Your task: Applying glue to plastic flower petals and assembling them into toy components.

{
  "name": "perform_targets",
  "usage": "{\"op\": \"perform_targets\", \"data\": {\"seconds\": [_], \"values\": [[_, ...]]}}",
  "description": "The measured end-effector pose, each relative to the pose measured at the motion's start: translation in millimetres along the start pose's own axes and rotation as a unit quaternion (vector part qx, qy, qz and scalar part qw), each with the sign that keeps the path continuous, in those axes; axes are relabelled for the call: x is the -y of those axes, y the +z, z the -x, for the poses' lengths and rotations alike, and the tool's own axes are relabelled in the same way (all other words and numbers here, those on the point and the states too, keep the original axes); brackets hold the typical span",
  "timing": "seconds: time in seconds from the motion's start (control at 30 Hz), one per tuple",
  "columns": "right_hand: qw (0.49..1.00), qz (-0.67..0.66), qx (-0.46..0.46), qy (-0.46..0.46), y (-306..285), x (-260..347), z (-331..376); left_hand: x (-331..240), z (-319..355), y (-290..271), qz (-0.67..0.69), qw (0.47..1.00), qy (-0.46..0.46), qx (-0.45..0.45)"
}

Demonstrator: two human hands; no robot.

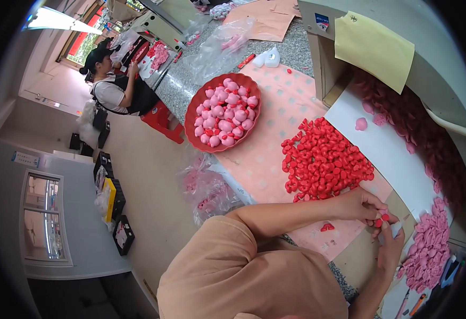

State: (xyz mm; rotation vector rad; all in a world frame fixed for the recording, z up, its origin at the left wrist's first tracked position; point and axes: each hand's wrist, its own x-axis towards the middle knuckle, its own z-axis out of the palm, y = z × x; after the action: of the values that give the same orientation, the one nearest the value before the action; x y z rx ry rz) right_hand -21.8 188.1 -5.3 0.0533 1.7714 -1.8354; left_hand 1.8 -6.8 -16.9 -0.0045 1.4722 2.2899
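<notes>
My left hand (362,205) and my right hand (390,247) meet at the lower right, both with fingers closed. Between the fingertips is a small red two-lobed piece (379,223), its shape partly covered. Something white (396,228) shows beside my right fingers; what it is I cannot make out. Just beyond my left wrist lies a big heap of similar glossy red pieces (326,159). A few more red pieces (327,227) lie on the pink sheet (265,101) near my left forearm. Pink pieces (427,247) are piled right of my right hand.
A red scalloped bowl (194,135) holds pink round figures with red parts. A grey machine housing (440,48) with a yellow paper (374,50) overhangs the right side. Pens (418,303) lie lower right. At the far left a co-worker (113,87) sits by the counter.
</notes>
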Motion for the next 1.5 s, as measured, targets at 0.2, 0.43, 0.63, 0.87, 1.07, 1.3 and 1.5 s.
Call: {"op": "perform_targets", "data": {"seconds": [0.2,0.43,0.63,0.87,1.07,1.3,1.5], "values": [[1.000,-0.003,-0.010,0.006,3.1,-1.6,3.0,2.4,2.6,0.4,0.001,1.000,-0.007,-0.003],[1.000,0.002,-0.005,-0.008,1.9,2.0,5.3,2.7,1.1,2.2,-0.009,1.000,0.003,0.005],[1.000,-0.009,0.001,-0.008,4.8,1.1,0.5,0.3,0.6,-2.3,-0.010,1.000,-0.001,0.008],[1.000,-0.024,-0.003,-0.005,3.6,-1.0,0.5,0.9,2.6,-0.6,-0.020,1.000,0.002,0.004],[1.000,-0.001,-0.022,-0.007,-5.6,4.4,10.5,0.7,-4.6,8.1,-0.035,0.999,0.003,0.029],[1.000,-0.015,0.027,0.001,8.4,-2.9,-1.2,-5.6,10.5,-5.0,-0.017,0.999,-0.035,-0.007],[0.999,-0.032,0.030,0.009,1.9,6.5,4.4,-2.1,0.9,0.8,0.011,0.999,-0.034,-0.007]]}}
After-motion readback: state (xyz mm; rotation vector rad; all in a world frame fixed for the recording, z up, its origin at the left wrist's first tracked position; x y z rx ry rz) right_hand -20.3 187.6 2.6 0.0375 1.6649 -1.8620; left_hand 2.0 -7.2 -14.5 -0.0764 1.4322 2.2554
